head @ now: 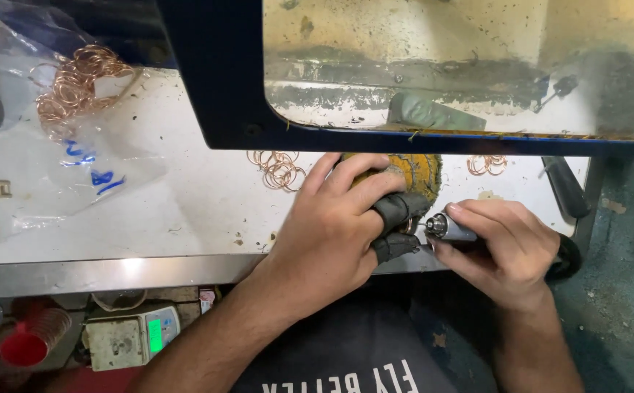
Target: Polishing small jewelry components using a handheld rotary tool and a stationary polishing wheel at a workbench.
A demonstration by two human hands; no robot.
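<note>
Ring point(409, 226): small, pinched at the bench edge, between dark finger guards.
Left hand point(331, 233): curled over, thumb and forefinger clamped on it.
Right hand point(502, 247): fingers wrapped round the rotary handpiece point(448, 228), tip meeting the ring.
Around: yellow buffing wheel point(415, 173) just behind; copper rings point(279, 169) nearby.
Overhead: dark-framed shield point(208, 87) hides the bench's back part.

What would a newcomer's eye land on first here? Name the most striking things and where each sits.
First, at centre, the left hand, two fingers capped in dark covers, pinches a small ring against the tip of a silver rotary handpiece gripped by the right hand. Next, coppery wire rings lie heaped in a clear bag at the upper left. A dark-framed, grimy shield spans the top, above the white bench.
</note>
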